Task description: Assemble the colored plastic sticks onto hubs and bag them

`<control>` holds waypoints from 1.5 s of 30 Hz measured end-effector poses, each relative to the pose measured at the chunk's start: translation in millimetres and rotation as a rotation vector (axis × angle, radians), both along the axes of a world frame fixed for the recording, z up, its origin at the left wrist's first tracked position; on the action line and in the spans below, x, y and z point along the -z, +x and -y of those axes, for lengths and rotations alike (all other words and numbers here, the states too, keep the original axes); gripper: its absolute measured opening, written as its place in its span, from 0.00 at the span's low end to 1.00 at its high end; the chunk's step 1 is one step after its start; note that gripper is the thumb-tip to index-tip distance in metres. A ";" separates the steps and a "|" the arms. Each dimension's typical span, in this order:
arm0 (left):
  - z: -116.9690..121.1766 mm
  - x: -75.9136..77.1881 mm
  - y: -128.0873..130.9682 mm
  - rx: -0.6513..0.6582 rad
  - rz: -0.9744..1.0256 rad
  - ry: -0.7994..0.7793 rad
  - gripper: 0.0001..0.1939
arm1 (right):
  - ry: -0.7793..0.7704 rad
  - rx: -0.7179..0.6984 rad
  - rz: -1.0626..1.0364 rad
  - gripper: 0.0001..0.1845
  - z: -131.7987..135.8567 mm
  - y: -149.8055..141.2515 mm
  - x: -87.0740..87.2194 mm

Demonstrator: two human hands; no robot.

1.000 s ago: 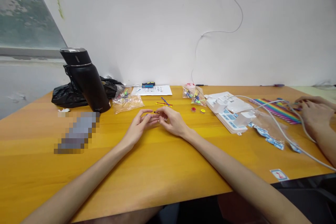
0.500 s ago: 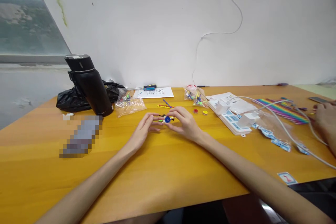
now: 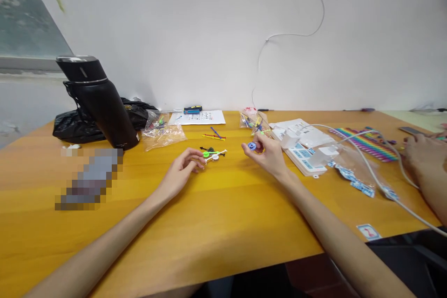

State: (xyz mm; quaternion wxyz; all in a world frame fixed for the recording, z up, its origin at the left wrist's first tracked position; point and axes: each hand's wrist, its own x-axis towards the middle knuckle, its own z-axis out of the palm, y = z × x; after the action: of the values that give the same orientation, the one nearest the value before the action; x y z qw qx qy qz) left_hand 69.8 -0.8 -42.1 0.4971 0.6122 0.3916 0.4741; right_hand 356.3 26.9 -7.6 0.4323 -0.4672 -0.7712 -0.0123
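Note:
My left hand [image 3: 182,171] is closed, its fingertips at the near end of a white plastic stick with a round disc [image 3: 215,157]. Right beside it are a green piece with a disc [image 3: 206,154] and a black piece [image 3: 210,149]. Whether the white stick is lifted or rests on the table I cannot tell. My right hand [image 3: 269,153], further right, pinches a small blue round disc [image 3: 252,146] between thumb and fingers, above the table. Behind these lie thin yellow and red sticks [image 3: 213,137] and a blue stick [image 3: 213,131].
A black bottle [image 3: 99,102], a black plastic bag [image 3: 75,126] and a blurred flat object [image 3: 92,179] are at left. Clear bags of small parts [image 3: 164,135] lie behind. A power strip [image 3: 303,160] with cables and a co-worker's hand [image 3: 424,160] are at right.
My hands have moved apart; the right one has carried the blue disc to the right, away from the green, black and white pieces. The view has shifted slightly.

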 end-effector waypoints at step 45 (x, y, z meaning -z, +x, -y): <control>7.4 -5.9 0.9 0.028 -0.138 0.100 0.09 | -0.138 0.297 0.216 0.02 -46.0 58.3 35.9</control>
State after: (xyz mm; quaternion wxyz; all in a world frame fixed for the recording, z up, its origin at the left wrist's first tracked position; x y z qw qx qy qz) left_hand 70.7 -8.2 -36.2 0.4444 0.6730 0.3919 0.4427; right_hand 414.6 72.9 -43.5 0.3073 -0.6005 -0.7346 -0.0730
